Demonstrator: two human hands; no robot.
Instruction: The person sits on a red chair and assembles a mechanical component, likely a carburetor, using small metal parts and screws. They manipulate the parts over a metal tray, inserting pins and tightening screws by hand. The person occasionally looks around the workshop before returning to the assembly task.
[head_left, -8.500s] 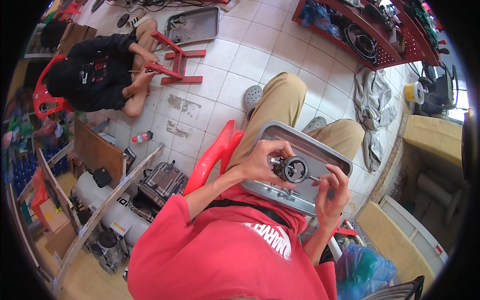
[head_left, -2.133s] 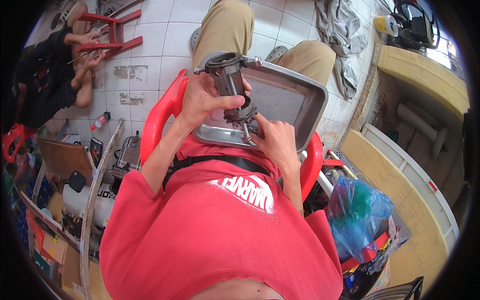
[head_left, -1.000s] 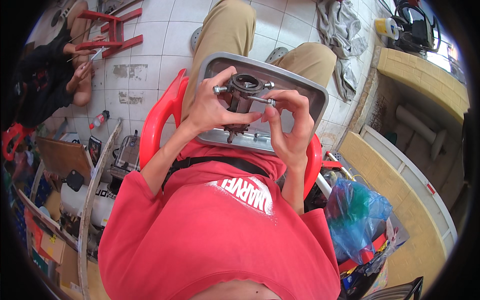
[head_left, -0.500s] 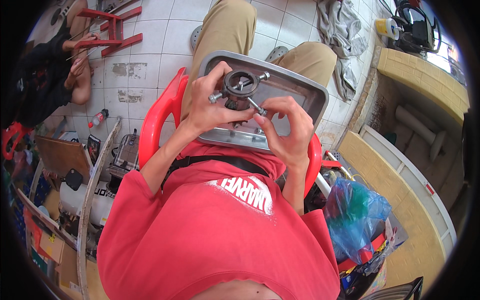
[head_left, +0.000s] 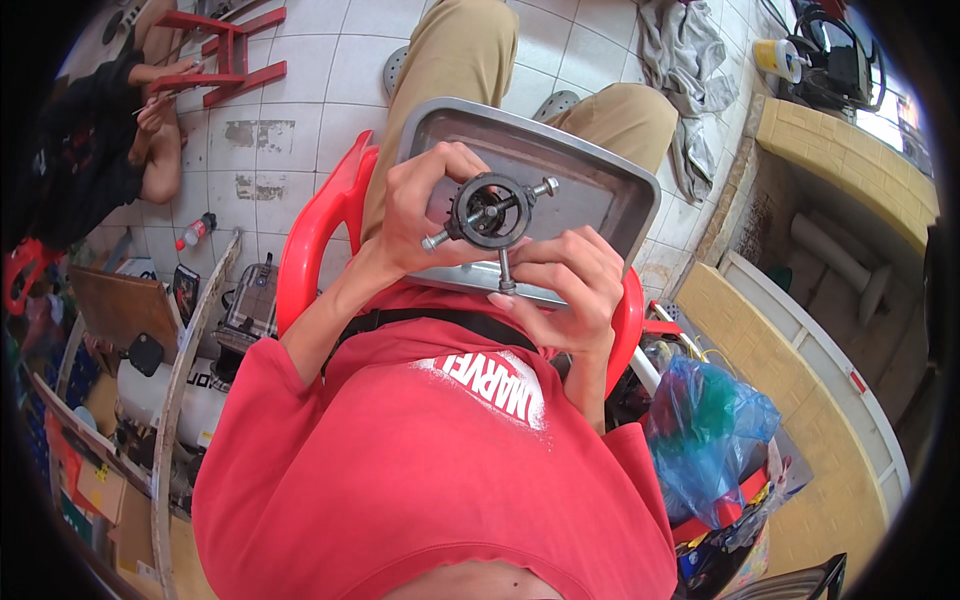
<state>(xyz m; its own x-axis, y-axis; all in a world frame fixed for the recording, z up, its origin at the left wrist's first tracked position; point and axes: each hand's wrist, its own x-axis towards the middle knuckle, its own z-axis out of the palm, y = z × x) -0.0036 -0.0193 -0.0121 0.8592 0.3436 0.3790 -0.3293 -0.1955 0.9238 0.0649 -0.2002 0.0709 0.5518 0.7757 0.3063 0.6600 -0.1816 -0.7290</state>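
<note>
My left hand [head_left: 415, 205] is closed round the left side of a dark metal ring fitting [head_left: 489, 240], holding it over a grey metal tray [head_left: 590, 165] on my lap. Three bolts stick out sideways from the ring, and a rod end shows in its middle. What lies beneath the ring is mostly hidden. My right hand [head_left: 575, 285] has thumb and fingers closed about the near bolt [head_left: 506, 272], the thumb by its head. The other two bolts point left and to the upper right.
I sit in a red plastic chair [head_left: 298, 245]. At upper left another person's hands work at a red frame [head_left: 232, 55]. A grey cloth [head_left: 685, 85] lies on the tiled floor at upper right. A blue plastic bag [head_left: 715, 440] stands to my right, and a bottle [head_left: 197, 232] lies left.
The ring fitting has come nearer to me and turned, so the near bolt now points toward my body. My right hand has moved down with that bolt.
</note>
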